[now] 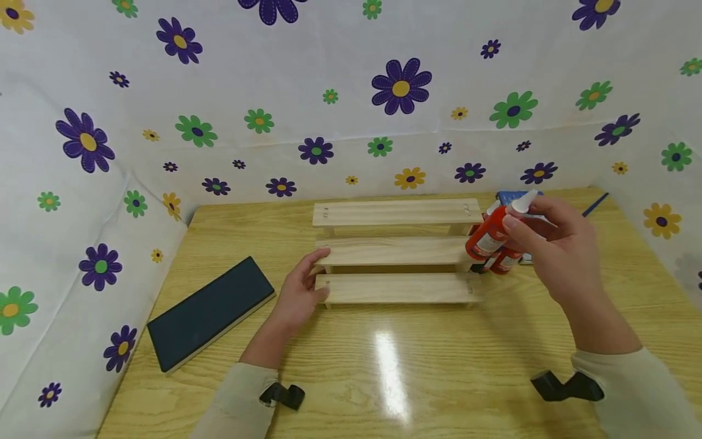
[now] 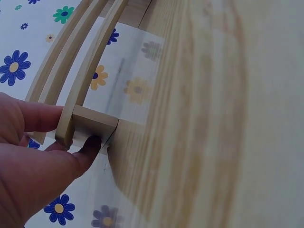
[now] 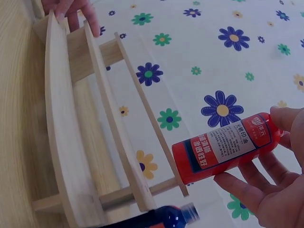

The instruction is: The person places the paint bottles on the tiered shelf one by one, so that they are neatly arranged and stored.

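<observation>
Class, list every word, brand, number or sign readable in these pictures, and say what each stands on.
"印油": white label of the held red bottle; the characters before it are unclear.
"清晰": end of a line near that bottle's base; its start is unclear.
"渗透性好": line beside it.
Two characters near its neck, perhaps "泽元": uncertain.
Its fine print: too small.
Other red bottle: label too small.
Wooden rack: dark end marks, too small to read.

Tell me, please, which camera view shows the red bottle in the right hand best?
The right wrist view: the red bottle appears large, its label facing the camera. The head view shows it smaller, with its white nozzle visible; the left wrist view does not show it.
</observation>
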`<state>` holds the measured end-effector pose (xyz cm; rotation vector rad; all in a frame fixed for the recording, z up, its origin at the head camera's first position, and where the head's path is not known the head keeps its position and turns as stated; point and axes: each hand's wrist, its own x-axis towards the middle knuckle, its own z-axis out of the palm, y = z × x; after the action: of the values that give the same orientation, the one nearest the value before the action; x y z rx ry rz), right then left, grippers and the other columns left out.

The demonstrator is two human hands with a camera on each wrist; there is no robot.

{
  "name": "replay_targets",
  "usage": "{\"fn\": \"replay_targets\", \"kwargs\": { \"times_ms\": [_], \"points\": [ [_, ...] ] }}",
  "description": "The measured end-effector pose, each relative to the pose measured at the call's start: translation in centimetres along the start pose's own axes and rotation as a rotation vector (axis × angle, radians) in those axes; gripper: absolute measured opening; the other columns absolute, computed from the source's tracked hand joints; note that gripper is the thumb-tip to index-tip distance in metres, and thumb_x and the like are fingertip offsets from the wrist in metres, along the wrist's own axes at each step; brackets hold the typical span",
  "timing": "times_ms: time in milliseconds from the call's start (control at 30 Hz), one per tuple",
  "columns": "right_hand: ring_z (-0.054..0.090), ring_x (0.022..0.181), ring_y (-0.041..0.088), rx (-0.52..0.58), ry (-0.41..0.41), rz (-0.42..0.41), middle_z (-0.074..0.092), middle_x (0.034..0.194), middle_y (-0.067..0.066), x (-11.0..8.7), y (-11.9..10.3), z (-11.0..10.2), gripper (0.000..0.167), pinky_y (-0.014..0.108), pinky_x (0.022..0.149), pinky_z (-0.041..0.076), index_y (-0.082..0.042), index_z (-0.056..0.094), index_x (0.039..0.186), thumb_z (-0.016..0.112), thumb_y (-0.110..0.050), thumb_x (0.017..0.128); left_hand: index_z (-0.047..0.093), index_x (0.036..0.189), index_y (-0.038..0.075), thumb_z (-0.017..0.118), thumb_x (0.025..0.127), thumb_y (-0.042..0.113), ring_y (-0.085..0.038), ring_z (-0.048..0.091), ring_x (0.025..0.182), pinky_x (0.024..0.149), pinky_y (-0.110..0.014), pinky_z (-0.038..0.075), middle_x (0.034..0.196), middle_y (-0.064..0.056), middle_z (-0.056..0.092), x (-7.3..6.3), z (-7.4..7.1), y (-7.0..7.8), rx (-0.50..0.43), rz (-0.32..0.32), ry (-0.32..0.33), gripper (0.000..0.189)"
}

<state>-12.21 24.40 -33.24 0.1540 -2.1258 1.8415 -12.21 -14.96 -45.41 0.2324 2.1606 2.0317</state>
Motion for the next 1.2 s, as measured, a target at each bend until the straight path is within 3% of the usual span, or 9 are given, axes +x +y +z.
{"fn": "replay_targets", "kwargs": {
  "times_ms": [167, 267, 400, 833, 1200],
  "points": [
    [0.066, 0.099, 0.015, -0.059, -0.030, 0.031, 0.059, 0.122, 0.009, 0.8, -0.5, 1.1, 0.032, 0.024, 0.070, 0.055, -0.002, 0.065, 0.124, 0.072, -0.010, 0.093, 0.044, 0.151, 0.020, 0.054, 0.092, -0.020, -0.028, 0.033, 0.142, 0.108, -0.048, 0.030, 0.159, 0.001, 0.028, 0.0, 0.0, 0.0, 0.003, -0.007, -0.003, 0.072],
    [0.065, 0.101, 0.017, -0.044, -0.052, 0.042, 0.059, 0.122, 0.010, 1.5, -0.9, 1.9, 0.032, 0.025, 0.070, 0.055, -0.004, 0.065, 0.123, 0.072, -0.012, 0.093, 0.044, 0.150, 0.020, 0.054, 0.092, -0.021, -0.030, 0.036, 0.140, 0.095, -0.044, 0.038, 0.159, 0.002, 0.027, 0.0, 0.1, 0.2, 0.000, -0.003, -0.001, 0.072],
    [0.065, 0.101, 0.020, -0.010, -0.081, 0.030, 0.057, 0.122, 0.012, 2.5, -1.2, 3.2, 0.028, 0.027, 0.071, 0.055, -0.005, 0.065, 0.119, 0.073, -0.014, 0.093, 0.043, 0.151, 0.018, 0.053, 0.092, -0.021, -0.032, 0.041, 0.136, 0.083, -0.039, 0.041, 0.160, 0.001, 0.026, 0.0, 0.2, 0.3, -0.005, 0.003, -0.003, 0.072],
    [0.065, 0.098, 0.027, 0.010, -0.218, -0.047, 0.060, 0.117, 0.012, 5.8, -2.2, 8.3, 0.026, 0.032, 0.072, 0.057, -0.009, 0.067, 0.120, 0.070, -0.015, 0.095, 0.046, 0.149, 0.018, 0.053, 0.091, -0.022, -0.031, 0.046, 0.131, 0.080, -0.038, 0.043, 0.158, 0.001, 0.030, 0.2, 0.3, 0.2, -0.018, -0.008, 0.024, 0.071],
    [0.064, 0.102, 0.031, 0.057, -0.298, -0.003, 0.059, 0.119, 0.011, 7.6, -2.5, 13.0, 0.029, 0.037, 0.074, 0.057, -0.011, 0.065, 0.121, 0.072, -0.020, 0.094, 0.045, 0.151, 0.016, 0.053, 0.089, -0.024, -0.033, 0.047, 0.131, 0.084, -0.038, 0.045, 0.159, -0.004, 0.030, 0.1, 0.2, 0.1, -0.008, -0.004, 0.031, 0.074]
  ]
}}
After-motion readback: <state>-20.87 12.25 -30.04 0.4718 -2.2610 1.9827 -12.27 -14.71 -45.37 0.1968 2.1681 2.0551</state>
